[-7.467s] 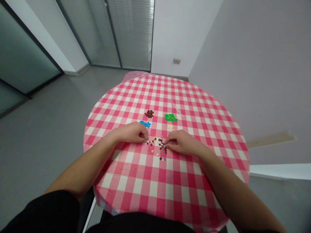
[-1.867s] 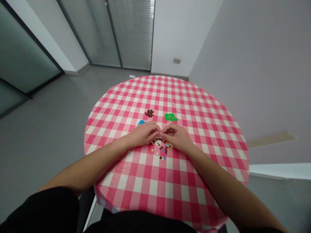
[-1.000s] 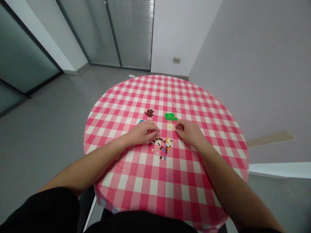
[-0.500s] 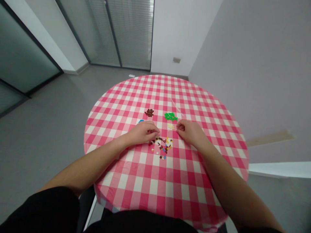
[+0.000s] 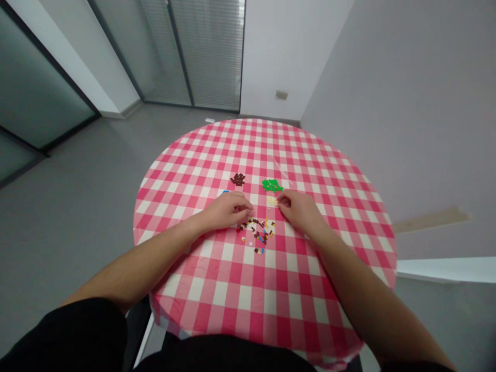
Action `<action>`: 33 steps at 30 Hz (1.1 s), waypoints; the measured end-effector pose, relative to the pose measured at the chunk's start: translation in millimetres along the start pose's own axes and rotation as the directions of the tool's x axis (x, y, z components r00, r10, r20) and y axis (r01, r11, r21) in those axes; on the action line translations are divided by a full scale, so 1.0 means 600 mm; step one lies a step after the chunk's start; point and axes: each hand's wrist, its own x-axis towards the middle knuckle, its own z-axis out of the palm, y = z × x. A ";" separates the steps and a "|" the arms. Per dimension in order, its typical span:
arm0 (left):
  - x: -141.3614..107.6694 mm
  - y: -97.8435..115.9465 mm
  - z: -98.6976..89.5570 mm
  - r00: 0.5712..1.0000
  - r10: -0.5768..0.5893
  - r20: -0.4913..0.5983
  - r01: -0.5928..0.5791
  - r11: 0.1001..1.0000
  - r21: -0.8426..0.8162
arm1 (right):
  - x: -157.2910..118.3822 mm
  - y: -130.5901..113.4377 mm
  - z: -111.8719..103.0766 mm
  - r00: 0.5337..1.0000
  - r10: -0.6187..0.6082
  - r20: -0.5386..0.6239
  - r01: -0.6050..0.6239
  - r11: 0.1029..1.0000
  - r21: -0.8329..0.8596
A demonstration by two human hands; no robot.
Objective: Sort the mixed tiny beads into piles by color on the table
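Note:
My left hand (image 5: pixel 229 210) rests on the table with its fingers curled together, just beyond a scatter of small mixed-colour toy bricks (image 5: pixel 260 230). Whatever its fingertips may hold is too small to make out. Part of a blue pile (image 5: pixel 225 191) peeks out behind that hand. On the other side, my right hand (image 5: pixel 297 207) has its fingers pinched at the right edge of a cream-coloured pile of small pieces (image 5: pixel 272 201). Just past it lies a green pile (image 5: pixel 272 185). A dark brown pile (image 5: pixel 237 179) sits farther back on the left.
A red and white checked cloth (image 5: pixel 232 289) covers the round table. Behind it stand a glass partition (image 5: pixel 211 57) and a white wall (image 5: pixel 287 46). A small white object (image 5: pixel 210 120) lies on the floor past the table's far edge.
My right hand has shifted slightly left and now touches the edge of the cream-coloured pile. My left hand has hardly moved.

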 end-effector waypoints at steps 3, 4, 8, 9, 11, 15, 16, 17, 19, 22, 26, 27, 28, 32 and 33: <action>0.001 0.002 0.000 1.000 -0.006 0.019 0.006 1.000 0.003 | 0.004 0.004 0.007 0.999 -0.028 -0.029 0.028 1.000 0.012; 0.001 0.002 -0.001 0.999 -0.009 0.033 0.008 1.000 0.010 | 0.004 0.005 0.007 0.999 -0.033 -0.036 0.034 0.999 0.015; 0.002 0.000 -0.003 0.997 -0.037 0.069 0.034 0.999 0.040 | 0.002 0.001 -0.001 0.999 -0.046 -0.022 0.047 0.998 0.045; 0.001 -0.002 -0.004 0.997 -0.046 0.058 0.044 0.998 0.044 | 0.001 -0.002 -0.005 0.997 -0.077 0.003 0.077 0.996 0.047; 0.001 -0.005 -0.005 0.997 -0.065 0.028 0.064 0.997 0.051 | -0.003 -0.009 -0.012 0.982 -0.172 0.080 0.169 0.985 0.043; 0.000 -0.010 -0.008 0.996 -0.092 0.001 0.092 0.992 0.083 | -0.008 -0.015 -0.019 0.929 -0.305 0.210 0.307 0.951 0.025; 0.000 -0.010 -0.008 0.996 -0.094 0.002 0.094 0.992 0.088 | -0.008 -0.013 -0.019 0.920 -0.318 0.228 0.321 0.947 0.023; 0.000 -0.010 -0.009 0.995 -0.095 0.006 0.094 0.992 0.089 | -0.008 -0.012 -0.018 0.912 -0.327 0.245 0.332 0.943 0.023; 0.001 -0.008 -0.010 0.995 -0.095 0.016 0.093 0.992 0.082 | -0.008 -0.008 -0.018 0.899 -0.341 0.274 0.347 0.938 0.030; 0.001 -0.005 -0.010 0.995 -0.095 0.026 0.093 0.993 0.075 | -0.009 -0.008 -0.018 0.882 -0.355 0.311 0.364 0.931 0.031; 0.001 -0.005 -0.010 0.995 -0.094 0.019 0.093 0.993 0.066 | -0.011 -0.015 -0.022 0.862 -0.362 0.355 0.385 0.923 0.008; 0.001 -0.006 -0.010 0.996 -0.093 0.018 0.092 0.994 0.062 | -0.012 -0.016 -0.023 0.857 -0.367 0.363 0.391 0.921 0.008; 0.001 -0.005 -0.010 0.996 -0.092 0.018 0.091 0.994 0.058 | -0.013 -0.017 -0.024 0.852 -0.372 0.369 0.396 0.918 0.011; 0.001 -0.003 -0.011 0.996 -0.082 0.030 0.080 0.995 0.055 | -0.014 -0.019 -0.027 0.839 -0.392 0.378 0.412 0.911 0.031; 0.001 -0.003 -0.011 0.996 -0.078 0.035 0.076 0.996 0.056 | -0.014 -0.019 -0.027 0.836 -0.396 0.380 0.415 0.909 0.034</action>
